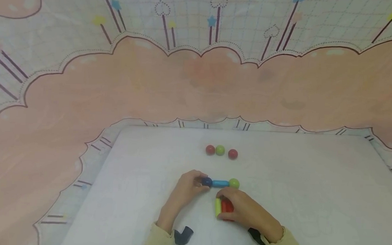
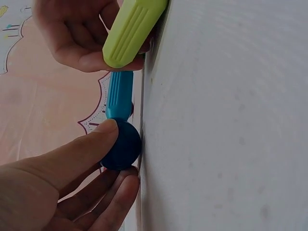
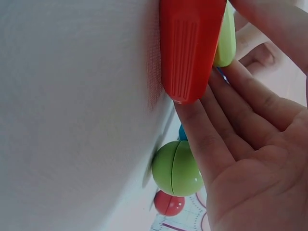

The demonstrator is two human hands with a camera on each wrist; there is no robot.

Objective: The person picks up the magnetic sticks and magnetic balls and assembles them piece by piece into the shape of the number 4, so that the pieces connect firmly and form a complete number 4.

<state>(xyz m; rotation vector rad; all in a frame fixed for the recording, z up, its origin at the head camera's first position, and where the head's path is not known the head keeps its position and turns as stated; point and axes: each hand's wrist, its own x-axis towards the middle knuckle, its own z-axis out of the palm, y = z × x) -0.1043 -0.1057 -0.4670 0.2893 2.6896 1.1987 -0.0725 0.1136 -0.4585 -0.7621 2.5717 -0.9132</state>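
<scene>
My left hand (image 1: 186, 188) pinches a dark blue ball (image 2: 126, 146) between thumb and fingers. A light blue rod (image 1: 221, 183) runs from that ball to a green ball (image 1: 234, 183), all in one line on the table. Below this row, my right hand (image 1: 244, 208) holds a yellow-green rod (image 1: 218, 208), with fingers at its far end and thumb at its near end. Red rod-shaped material (image 1: 226, 205) lies alongside, partly under the right hand. In the right wrist view, a ridged red rod (image 3: 187, 53) stands close, its end by the fingers.
Farther back on the white table (image 1: 141, 156) sit a red ball (image 1: 210, 150), a light green ball (image 1: 220, 150) and another red ball (image 1: 232, 154). Dark curved pieces lie beside the left cuff (image 1: 183, 236) and right cuff (image 1: 256, 236). A patterned cloth rises behind.
</scene>
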